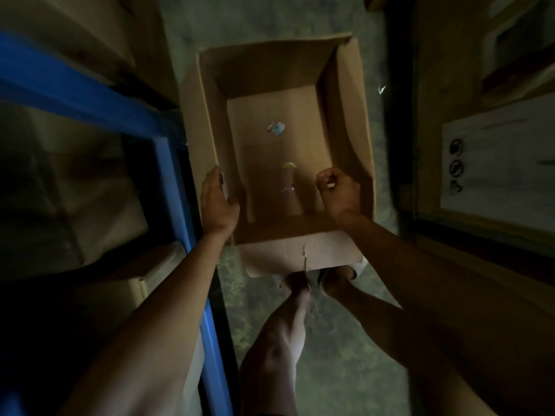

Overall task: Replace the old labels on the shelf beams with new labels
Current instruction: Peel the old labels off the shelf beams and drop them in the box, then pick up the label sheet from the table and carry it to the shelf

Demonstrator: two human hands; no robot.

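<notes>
An open cardboard box (345, 94) stands on the floor in the aisle below me. On its bottom lie a crumpled blue-white label scrap (276, 127), a yellowish scrap (289, 165) and a pale purple scrap (287, 190). My left hand (216, 202) grips the box's left wall near the front corner. My right hand (338, 192) hovers over the box's right front part with its fingers curled, pinching a small pale scrap (330, 184). A blue shelf beam (75, 94) runs along the left.
The blue shelf upright (177, 187) stands just left of the box, with cartons (69, 181) behind it. Cartons on the right include one with a white printed sheet (498, 166). My bare legs and feet (303, 283) are at the box's near side on the grey floor (336, 340).
</notes>
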